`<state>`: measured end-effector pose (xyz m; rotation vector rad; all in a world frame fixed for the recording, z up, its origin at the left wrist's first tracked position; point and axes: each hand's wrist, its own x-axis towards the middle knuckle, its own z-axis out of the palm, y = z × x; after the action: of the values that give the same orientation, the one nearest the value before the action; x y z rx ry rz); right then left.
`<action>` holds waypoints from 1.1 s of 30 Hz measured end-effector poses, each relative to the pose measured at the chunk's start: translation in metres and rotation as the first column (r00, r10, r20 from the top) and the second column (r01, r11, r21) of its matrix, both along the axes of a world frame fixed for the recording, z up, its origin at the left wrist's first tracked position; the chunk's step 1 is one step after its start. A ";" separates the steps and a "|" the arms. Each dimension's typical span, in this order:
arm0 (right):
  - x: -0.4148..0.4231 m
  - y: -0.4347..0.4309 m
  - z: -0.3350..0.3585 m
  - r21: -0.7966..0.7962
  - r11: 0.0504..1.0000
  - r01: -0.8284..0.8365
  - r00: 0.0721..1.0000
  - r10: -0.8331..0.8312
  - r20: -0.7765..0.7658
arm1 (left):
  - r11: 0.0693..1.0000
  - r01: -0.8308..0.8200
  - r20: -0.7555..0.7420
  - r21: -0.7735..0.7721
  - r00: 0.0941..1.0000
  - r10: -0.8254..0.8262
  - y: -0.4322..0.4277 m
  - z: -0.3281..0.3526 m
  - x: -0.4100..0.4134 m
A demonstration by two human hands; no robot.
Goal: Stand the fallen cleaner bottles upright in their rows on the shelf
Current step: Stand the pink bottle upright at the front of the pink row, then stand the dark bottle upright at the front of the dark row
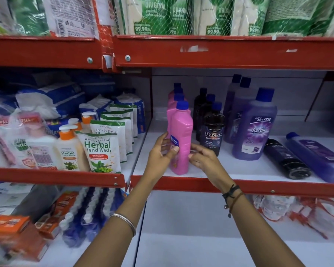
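A pink cleaner bottle with a blue cap stands upright at the front of a row of pink bottles on the white shelf. My left hand grips its left side with the thumb across the label. My right hand touches its lower right side with the fingertips. To the right stand a row of black Bactin bottles and a row of purple Bactin bottles. A black bottle and a purple bottle lie on their sides at the right.
Herbal hand wash pouches and pump bottles fill the neighbouring shelf on the left. A red shelf lip runs along the front. Green refill packs hang above. The lower shelf holds bottles and orange boxes.
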<state>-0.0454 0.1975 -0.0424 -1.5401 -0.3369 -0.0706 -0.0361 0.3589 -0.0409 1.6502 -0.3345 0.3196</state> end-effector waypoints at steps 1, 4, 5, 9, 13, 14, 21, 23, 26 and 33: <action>0.000 0.000 0.001 -0.059 0.998 -0.018 0.999 0.020 0.028 | 0.999 -0.038 0.012 0.022 0.999 0.037 -0.001 0.001 -0.001; 0.005 0.007 0.003 -0.095 0.994 0.054 0.996 -0.047 0.072 | 0.991 -0.131 0.043 0.036 0.991 0.130 -0.005 -0.001 -0.004; 0.007 0.009 0.002 -0.080 0.994 0.076 0.995 -0.070 0.071 | 0.987 -0.158 0.045 0.033 0.987 0.157 -0.005 -0.001 -0.006; 0.008 0.009 -0.001 -0.086 0.991 0.104 0.991 -0.095 0.098 | 0.974 -0.224 0.054 0.028 0.974 0.222 -0.005 -0.004 -0.008; 0.005 0.012 0.000 -0.134 0.980 0.150 0.980 -0.129 0.153 | 0.956 -0.283 0.077 0.083 0.958 0.277 -0.006 -0.004 -0.008; 0.004 0.012 0.000 -0.149 0.977 0.151 0.979 -0.127 0.160 | 0.952 -0.292 0.088 0.091 0.955 0.284 -0.007 -0.004 -0.009; -0.010 -0.026 0.007 -0.122 0.946 0.300 0.941 -0.272 0.198 | 0.867 -0.495 0.334 -0.060 0.809 0.484 -0.037 -0.003 -0.036; -0.015 -0.049 0.012 -0.082 0.935 0.345 0.926 -0.324 0.194 | 0.872 -0.489 0.489 -0.026 0.754 0.437 -0.060 0.006 -0.045; -0.022 -0.088 0.018 -0.089 0.913 0.399 0.907 -0.379 0.183 | 0.919 -0.375 0.567 0.116 0.785 0.249 -0.103 0.015 -0.048; -0.031 -0.202 0.021 -0.256 0.740 0.622 0.783 -0.584 0.216 | 0.959 -0.060 0.319 0.278 0.947 -0.033 -0.215 0.013 -0.033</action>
<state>-0.0766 -0.0043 -0.0211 -1.9217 0.0852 -0.6595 -0.0694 0.1440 -0.0276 1.8844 -0.6386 0.5759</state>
